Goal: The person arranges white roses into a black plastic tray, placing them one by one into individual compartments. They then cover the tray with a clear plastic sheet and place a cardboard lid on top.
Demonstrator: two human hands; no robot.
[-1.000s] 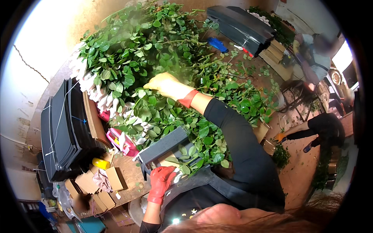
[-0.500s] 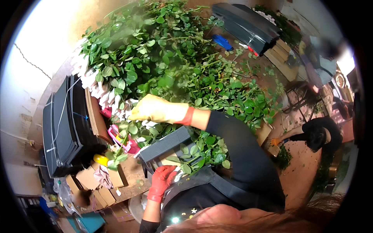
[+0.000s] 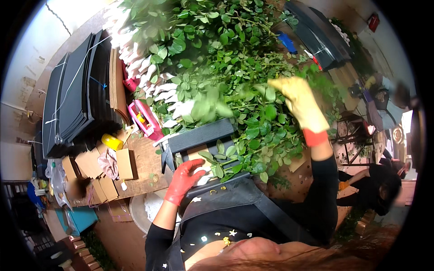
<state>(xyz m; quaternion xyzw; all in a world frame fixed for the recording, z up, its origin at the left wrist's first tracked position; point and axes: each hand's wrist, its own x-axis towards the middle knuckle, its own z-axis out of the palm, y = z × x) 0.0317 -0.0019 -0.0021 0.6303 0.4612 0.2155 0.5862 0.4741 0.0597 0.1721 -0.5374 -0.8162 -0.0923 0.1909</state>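
The left hand (image 3: 184, 179), in a red glove, rests with fingers spread on the black ribbed plastic tray (image 3: 203, 137) at the worktable's near edge, gripping nothing; the right hand (image 3: 298, 101), in a yellow glove, reaches among the green leafy rose stems (image 3: 217, 58). Its grip cannot be told.

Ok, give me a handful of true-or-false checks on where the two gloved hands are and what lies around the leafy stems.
1. The left hand wears a red glove. True.
2. The right hand wears a blue glove. False: it is yellow with a red cuff.
3. The left hand rests at the near edge of the black ribbed tray. True.
4. The right hand lies flat on the stack of black sheets. False: it is raised over the pile of green leafy stems.
5. A pink plastic tool lies left of the tray. True.
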